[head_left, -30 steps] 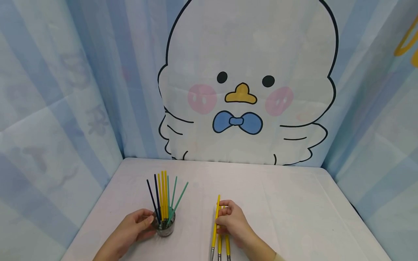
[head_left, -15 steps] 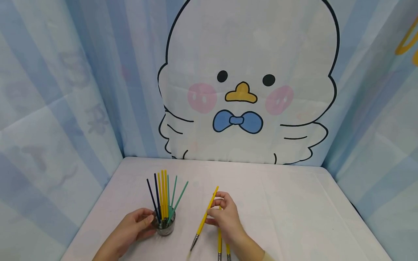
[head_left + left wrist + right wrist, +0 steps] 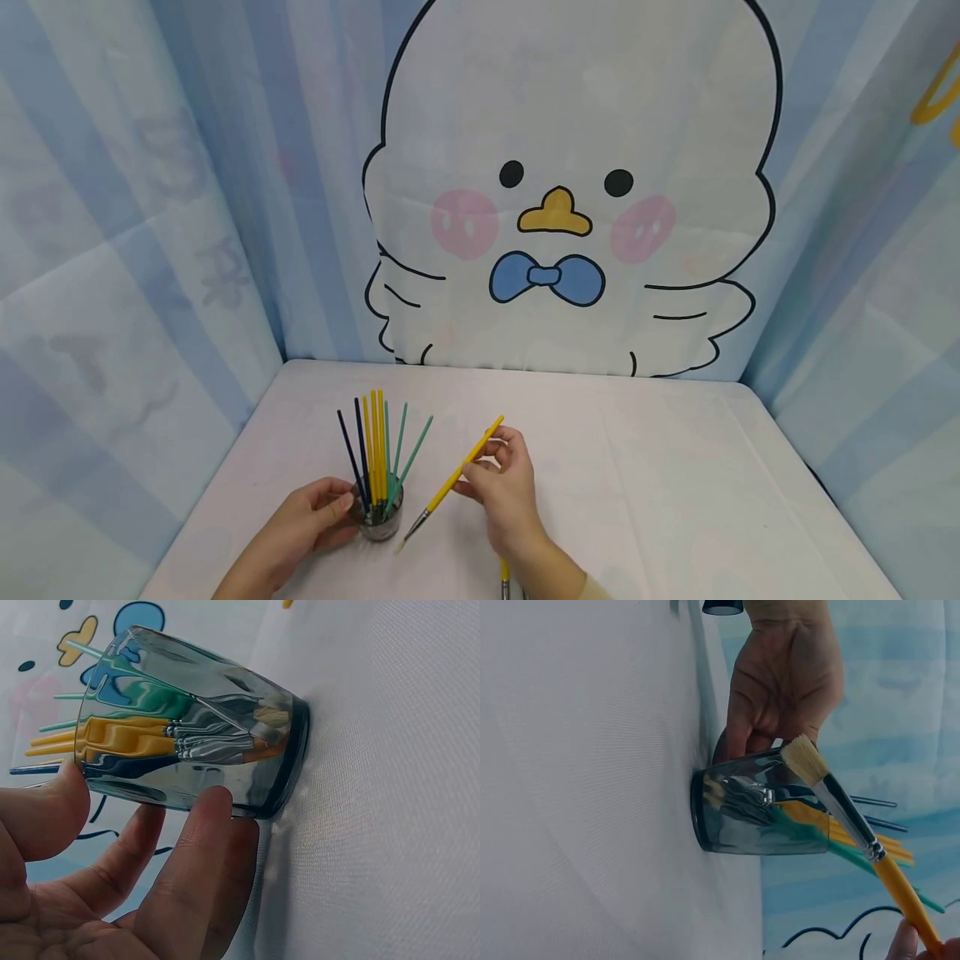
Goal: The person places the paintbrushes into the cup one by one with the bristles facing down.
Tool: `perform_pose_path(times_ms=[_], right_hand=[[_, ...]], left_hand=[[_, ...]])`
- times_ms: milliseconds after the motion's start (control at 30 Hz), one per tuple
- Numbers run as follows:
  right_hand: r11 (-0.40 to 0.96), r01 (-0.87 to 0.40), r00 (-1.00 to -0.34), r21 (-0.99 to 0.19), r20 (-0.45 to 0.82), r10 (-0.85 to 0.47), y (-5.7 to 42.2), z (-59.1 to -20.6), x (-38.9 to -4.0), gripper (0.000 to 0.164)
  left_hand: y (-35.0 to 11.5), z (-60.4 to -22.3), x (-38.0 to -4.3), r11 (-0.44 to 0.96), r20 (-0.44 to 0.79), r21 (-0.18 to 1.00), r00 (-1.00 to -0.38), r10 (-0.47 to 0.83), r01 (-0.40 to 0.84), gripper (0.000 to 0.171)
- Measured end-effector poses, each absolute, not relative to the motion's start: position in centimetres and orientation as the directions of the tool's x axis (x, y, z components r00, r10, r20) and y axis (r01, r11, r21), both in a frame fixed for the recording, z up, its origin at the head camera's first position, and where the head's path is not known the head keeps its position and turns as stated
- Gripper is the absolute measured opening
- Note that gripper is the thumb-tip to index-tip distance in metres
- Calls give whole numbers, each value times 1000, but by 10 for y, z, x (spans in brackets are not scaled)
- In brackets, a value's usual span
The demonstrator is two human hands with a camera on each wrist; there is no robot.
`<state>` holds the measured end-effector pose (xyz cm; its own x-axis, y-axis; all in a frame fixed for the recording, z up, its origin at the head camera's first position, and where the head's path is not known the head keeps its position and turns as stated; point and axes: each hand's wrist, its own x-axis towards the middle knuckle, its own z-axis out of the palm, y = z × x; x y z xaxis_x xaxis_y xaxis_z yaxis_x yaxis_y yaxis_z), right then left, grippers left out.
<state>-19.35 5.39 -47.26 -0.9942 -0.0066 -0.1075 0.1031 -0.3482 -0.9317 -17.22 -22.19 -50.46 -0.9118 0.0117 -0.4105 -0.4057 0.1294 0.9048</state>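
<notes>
A clear glass point(image 3: 381, 527) stands upright on the table, with several dark blue, yellow and green paintbrushes in it, bristles down. My left hand point(image 3: 300, 533) holds the glass from its left side, thumb near the rim in the left wrist view and fingers against the wall. My right hand point(image 3: 510, 492) pinches a yellow paintbrush point(image 3: 450, 483) by its handle. That brush slants with its pale bristles point(image 3: 804, 760) down and left, close to the right of the glass and outside it. Another yellow paintbrush point(image 3: 505, 575) lies partly hidden below the right wrist.
A pale cloth covers the table point(image 3: 675, 483). Behind it hangs a curtain point(image 3: 555, 333) printed with a white cartoon bird, and blue-striped curtains point(image 3: 112, 292) close in both sides. At the bottom edge, a metal ferrule point(image 3: 525, 593) of a further brush shows.
My right hand has lifted one yellow paintbrush off the others and moved it up and left, tilting its bristles toward the glass. The left hand and glass have stayed in place.
</notes>
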Motion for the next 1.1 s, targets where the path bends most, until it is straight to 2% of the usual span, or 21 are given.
perform_pose_path(times_ms=[367, 767, 1100], right_hand=[[-386, -7, -997, -922, -23, 73, 39, -463, -195, 50], [-402, -57, -997, -914, 31, 70, 32, -457, -197, 50], [-268, -108, -994, -957, 100, 42, 22, -464, -195, 48]], left_hand=[[-221, -505, -172, 133, -407, 905, -914, -11, -404, 27], [-221, -505, -172, 137, -404, 906, -915, -4, -401, 28], [-220, -506, -173, 139, -407, 904, -913, -12, -405, 28]])
